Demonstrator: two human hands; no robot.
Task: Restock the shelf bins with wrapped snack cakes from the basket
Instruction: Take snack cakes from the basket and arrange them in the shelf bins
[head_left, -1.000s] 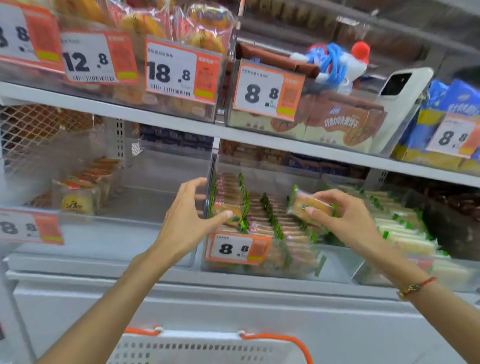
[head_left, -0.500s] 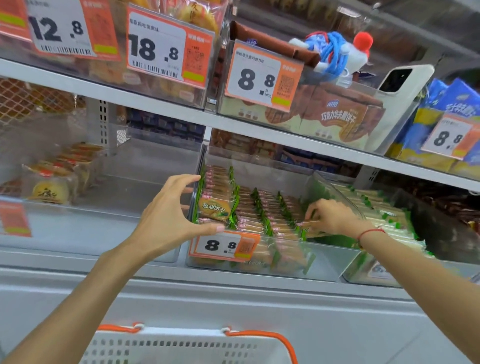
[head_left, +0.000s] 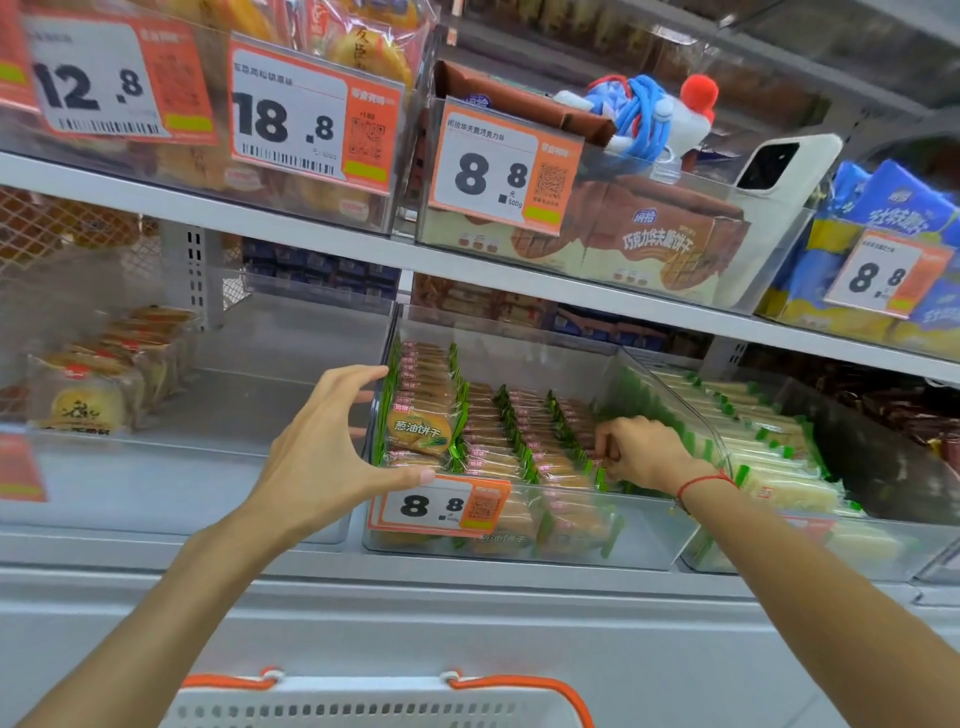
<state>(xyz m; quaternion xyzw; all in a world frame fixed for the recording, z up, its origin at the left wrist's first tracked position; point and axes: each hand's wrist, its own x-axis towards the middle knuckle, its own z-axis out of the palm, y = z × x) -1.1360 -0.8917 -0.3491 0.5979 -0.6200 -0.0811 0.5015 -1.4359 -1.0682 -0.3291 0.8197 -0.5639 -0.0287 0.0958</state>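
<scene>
A clear plastic bin (head_left: 649, 540) on the lower shelf holds rows of green-edged wrapped snack cakes (head_left: 421, 431). My left hand (head_left: 322, 452) grips the bin's front left corner, thumb on the front rim above the 8.8 price tag (head_left: 441, 506), fingers on the left wall. My right hand (head_left: 641, 454) is down inside the bin at the right-hand row, fingers curled among the packets; whether it still holds one is hidden. The white basket (head_left: 374, 706) with orange handles shows at the bottom edge.
To the right stands a tilted clear bin of pale green-wrapped cakes (head_left: 769, 457). To the left is a bin with a few yellow cakes (head_left: 88, 405). The upper shelf carries price-tagged bins, a white phone (head_left: 779, 166) and a plush toy (head_left: 649, 114).
My right hand carried a wrapped cake down into the right side of the bin and now rests low among the packets. My left hand has stayed on the bin's corner.
</scene>
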